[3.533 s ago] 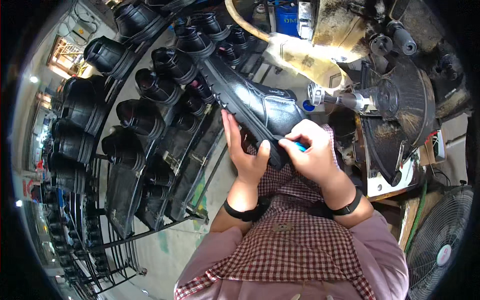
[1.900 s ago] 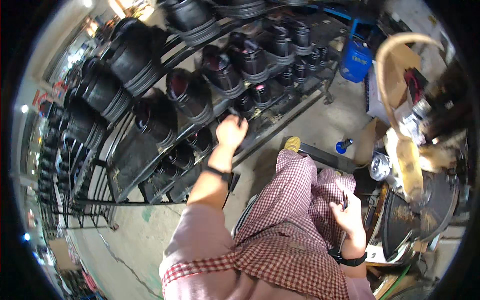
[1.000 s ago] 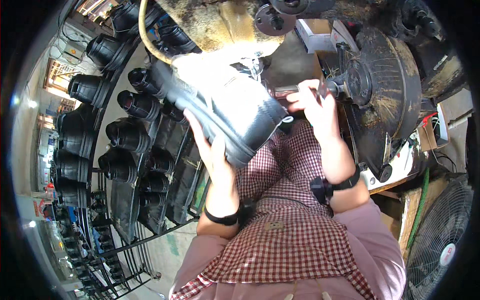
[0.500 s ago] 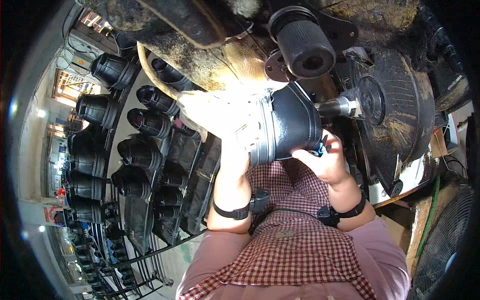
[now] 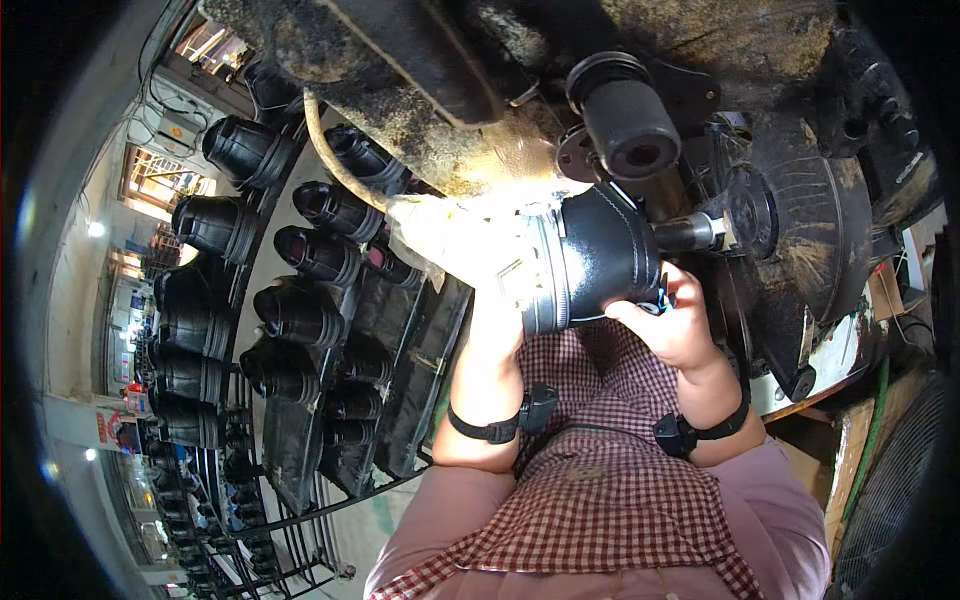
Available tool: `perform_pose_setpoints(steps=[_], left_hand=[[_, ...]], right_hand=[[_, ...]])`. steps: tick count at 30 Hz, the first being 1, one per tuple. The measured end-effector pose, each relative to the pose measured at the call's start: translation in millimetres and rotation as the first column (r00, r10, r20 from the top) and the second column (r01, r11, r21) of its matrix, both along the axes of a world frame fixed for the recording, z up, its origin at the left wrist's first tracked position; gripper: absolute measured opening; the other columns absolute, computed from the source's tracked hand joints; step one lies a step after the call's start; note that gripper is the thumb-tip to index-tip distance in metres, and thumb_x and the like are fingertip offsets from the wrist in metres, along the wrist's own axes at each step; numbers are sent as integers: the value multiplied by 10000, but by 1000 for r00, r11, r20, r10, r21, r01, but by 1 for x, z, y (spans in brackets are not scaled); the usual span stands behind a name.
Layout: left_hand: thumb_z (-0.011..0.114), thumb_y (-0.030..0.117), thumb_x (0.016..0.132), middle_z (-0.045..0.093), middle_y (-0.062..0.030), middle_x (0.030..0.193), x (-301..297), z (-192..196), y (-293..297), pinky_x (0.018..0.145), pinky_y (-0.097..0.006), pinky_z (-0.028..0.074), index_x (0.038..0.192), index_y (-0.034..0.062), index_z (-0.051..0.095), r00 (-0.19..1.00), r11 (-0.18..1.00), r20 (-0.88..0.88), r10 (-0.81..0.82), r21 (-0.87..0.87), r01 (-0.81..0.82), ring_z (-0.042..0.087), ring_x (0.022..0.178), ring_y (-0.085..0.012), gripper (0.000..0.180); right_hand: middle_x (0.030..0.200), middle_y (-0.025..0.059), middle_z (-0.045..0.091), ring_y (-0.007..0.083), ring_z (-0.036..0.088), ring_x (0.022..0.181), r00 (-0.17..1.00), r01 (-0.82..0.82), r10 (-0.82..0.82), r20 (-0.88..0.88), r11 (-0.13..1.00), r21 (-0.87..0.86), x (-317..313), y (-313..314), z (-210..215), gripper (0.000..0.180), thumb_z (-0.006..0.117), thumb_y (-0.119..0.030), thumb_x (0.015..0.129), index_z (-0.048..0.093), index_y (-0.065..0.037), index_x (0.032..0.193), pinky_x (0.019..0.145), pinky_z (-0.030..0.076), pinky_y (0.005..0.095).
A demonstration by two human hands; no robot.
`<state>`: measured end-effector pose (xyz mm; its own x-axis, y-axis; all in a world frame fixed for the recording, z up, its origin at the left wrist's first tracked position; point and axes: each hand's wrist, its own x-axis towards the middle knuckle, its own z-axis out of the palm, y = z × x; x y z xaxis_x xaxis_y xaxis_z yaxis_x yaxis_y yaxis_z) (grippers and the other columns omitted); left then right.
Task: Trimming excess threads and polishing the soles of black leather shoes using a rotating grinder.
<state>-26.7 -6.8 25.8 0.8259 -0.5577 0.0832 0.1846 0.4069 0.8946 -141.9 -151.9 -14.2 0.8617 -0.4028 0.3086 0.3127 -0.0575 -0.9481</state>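
Two hands carry the black boot (image 5: 590, 262) here, so treat it as a thing of some bulk; judging by its thick ribbed sole and tall shaft, it will feel fairly heavy and stiff at the sole, softer and more yielding in the upper; the glossy surface looks smooth and could slide in your palm, so take hold at the sole edge and the heel rather than the shiny upper. It is black all over, with a pale grey ribbed band round the sole and bright glare on the part nearest the lamp; you hold it raised in front of your chest, its upper pressed against the spindle of the dusty wheel machine (image 5: 790, 230). Your right hand (image 5: 675, 325) is clenched round the boot's lower side; your left hand (image 5: 497, 300) supports it from beneath, though glare hides the fingers. Off to your left, the wire rack (image 5: 330, 400) holds rows of similar black boots (image 5: 300, 315).
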Motion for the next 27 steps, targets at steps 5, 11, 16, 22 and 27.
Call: perform_pose_setpoints(steps=[5,11,16,22,27], left_hand=[[453,383,985,596,-92,1136,12,-14,1,851,-304,510,1249,12,500,962,989,269,53,122,-89,598,1005,-155,458],[511,344,968,583,-67,1160,13,-15,1,838,-272,496,1258,17,502,975,999,221,28,27,-35,568,1025,-135,438],[519,356,964,573,-65,1187,-11,-14,13,851,-258,487,1272,16,497,999,997,30,42,63,-44,559,1047,-132,459],[409,473,987,498,-116,1330,-15,-13,9,1018,-358,388,1369,8,415,996,987,43,78,139,-83,491,1197,-199,602],[286,537,998,539,-124,1292,-4,-52,15,975,-380,426,1367,31,421,1000,984,12,-22,178,20,553,1119,-222,640]], right_hand=[[926,53,687,109,628,813,998,65,-65,12,998,25,4,0,4,262,748,31,740,639,23,978,744,506,247],[922,55,679,92,618,829,996,72,-73,-42,997,-31,8,-9,-5,280,742,34,751,632,22,1009,755,502,236],[841,32,603,80,551,743,982,178,-178,64,984,16,11,-8,-4,227,749,39,748,550,-3,847,675,462,236],[661,-10,382,82,375,612,969,246,-244,33,959,-140,3,-12,1,362,746,57,743,404,-42,680,569,360,231],[634,-6,433,86,404,580,946,315,-322,37,888,-336,-4,-14,0,294,725,24,778,445,-12,698,561,380,243]])
